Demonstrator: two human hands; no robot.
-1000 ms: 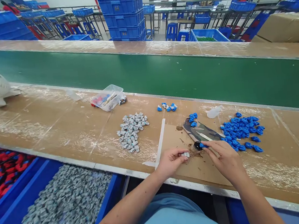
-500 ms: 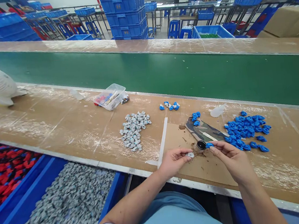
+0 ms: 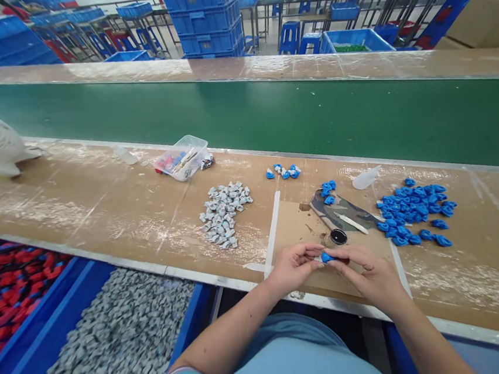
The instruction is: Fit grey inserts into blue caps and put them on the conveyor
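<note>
1. Over the brown cardboard sheet (image 3: 298, 229) at the near edge of the bench, my left hand (image 3: 293, 267) and my right hand (image 3: 368, 275) meet, fingertips together.
2. Between them I pinch a small blue plastic cap (image 3: 326, 256); both hands are closed on it. Whether a grey piece sits under my left fingers, I cannot tell.
3. Just beyond the cardboard sheet's middle stands a small round black pot (image 3: 338, 237), beside a camouflage-patterned pad (image 3: 344, 213) with a white stick (image 3: 353, 223) lying on it.
4. Right of the cardboard sheet lies a loose heap of blue plastic caps (image 3: 413, 213); I judge these are yet to be handled, and they are many.
5. Left of the cardboard sheet sits a pile of small grey metal clips (image 3: 226, 216), also a fair number.
6. Beyond the cardboard sheet, toward the green conveyor belt (image 3: 269, 114), a few blue-and-grey joined pieces (image 3: 284, 172) lie together. They look finished, so I judge the work is in its early part.
</note>
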